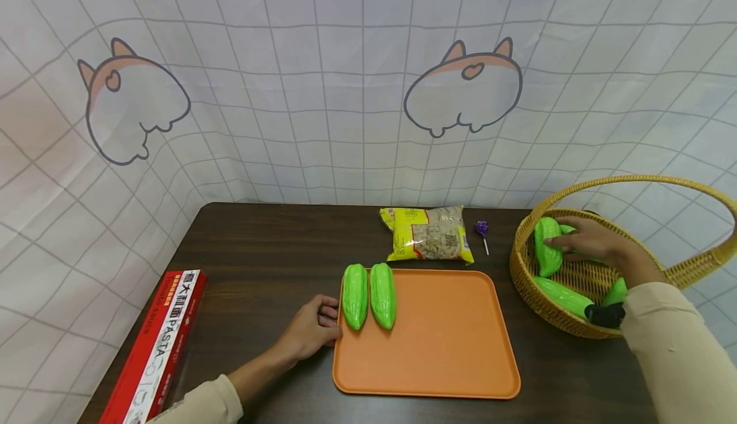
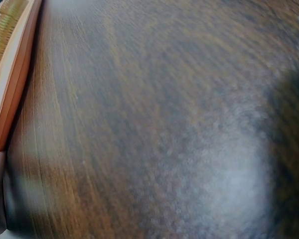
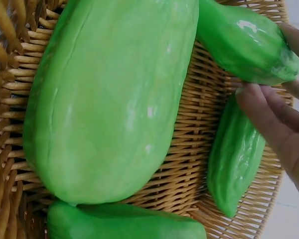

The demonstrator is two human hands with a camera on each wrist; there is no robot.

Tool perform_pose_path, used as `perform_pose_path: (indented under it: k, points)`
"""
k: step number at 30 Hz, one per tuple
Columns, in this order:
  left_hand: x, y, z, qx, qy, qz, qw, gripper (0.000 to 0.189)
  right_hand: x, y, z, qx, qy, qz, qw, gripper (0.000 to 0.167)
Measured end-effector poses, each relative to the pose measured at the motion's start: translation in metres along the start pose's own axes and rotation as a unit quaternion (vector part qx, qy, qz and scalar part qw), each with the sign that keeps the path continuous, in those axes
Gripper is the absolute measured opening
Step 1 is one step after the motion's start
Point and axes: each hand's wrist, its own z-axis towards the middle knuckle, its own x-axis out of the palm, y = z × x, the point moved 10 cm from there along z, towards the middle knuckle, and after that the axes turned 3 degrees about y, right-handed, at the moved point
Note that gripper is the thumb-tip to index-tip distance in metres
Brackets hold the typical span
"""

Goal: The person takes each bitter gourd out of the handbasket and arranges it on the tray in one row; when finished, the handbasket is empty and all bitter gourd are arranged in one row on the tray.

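Observation:
My left hand (image 1: pixel 311 328) holds the left rim of an orange tray (image 1: pixel 443 334), its fingers curled at the edge. Two ridged green bitter melons (image 1: pixel 354 297) lie side by side at the tray's left end. Inside a wicker basket (image 1: pixel 524 277) on the right, my right hand (image 1: pixel 593 242) pinches the end of a green bitter melon (image 3: pixel 249 47) between thumb and fingers. Below it in the right wrist view lies another, smaller bitter melon (image 3: pixel 234 159). A large, smoother green vegetable (image 3: pixel 109 104) fills the left of that view, with one more green piece (image 3: pixel 124 221) under it.
A yellow bag of dry food (image 1: pixel 428 233) and a purple-wrapped lollipop (image 1: pixel 482 229) lie behind the tray. A red pasta box (image 1: pixel 155 347) sits along the left of the dark wooden table (image 1: pixel 259 245). The basket's tall handle (image 1: pixel 627 179) arches over the right forearm.

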Motion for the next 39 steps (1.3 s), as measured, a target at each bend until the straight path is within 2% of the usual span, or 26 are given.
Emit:
perform_pose_path:
  k: [11, 22, 39]
  points:
    - [0.0, 0.0, 0.001, 0.007, 0.001, -0.001, 1.0, 0.055, -0.002, 0.004, -0.004, -0.018, -0.003, 0.025, 0.9995, 0.097]
    - [0.0, 0.0, -0.001, 0.008, -0.004, -0.009, 0.9999, 0.055, -0.009, 0.01, -0.009, -0.043, -0.031, 0.024, 0.9983, 0.093]
    - [0.001, 0.002, 0.002, 0.01, 0.002, -0.003, 0.9999, 0.056, -0.016, 0.009, -0.024, -0.028, -0.058, 0.015, 0.9978, 0.093]
